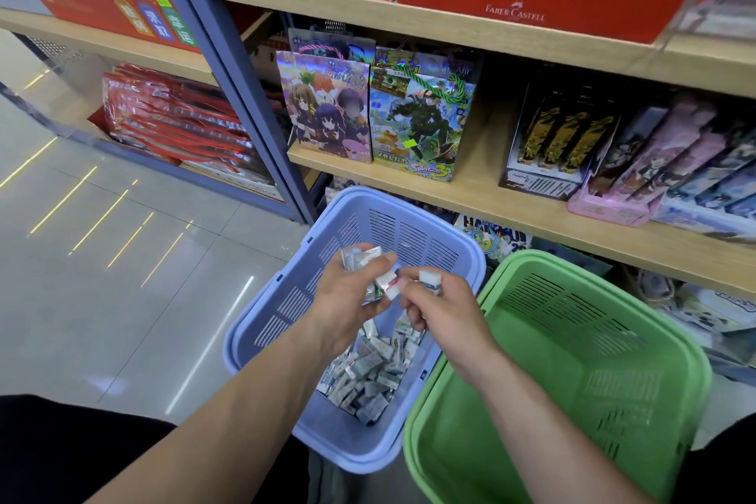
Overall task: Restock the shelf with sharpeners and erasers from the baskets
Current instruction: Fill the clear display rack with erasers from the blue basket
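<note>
Both hands hold small wrapped erasers (362,258) above a lilac slotted plastic basket (262,323).
The left hand (347,299) curls its fingers round a bunch; the right hand (444,311) pinches one white eraser (430,280). More lie heaped in the basket, just beside a green plastic basket (572,360), below the wooden shelf (491,194).
</note>
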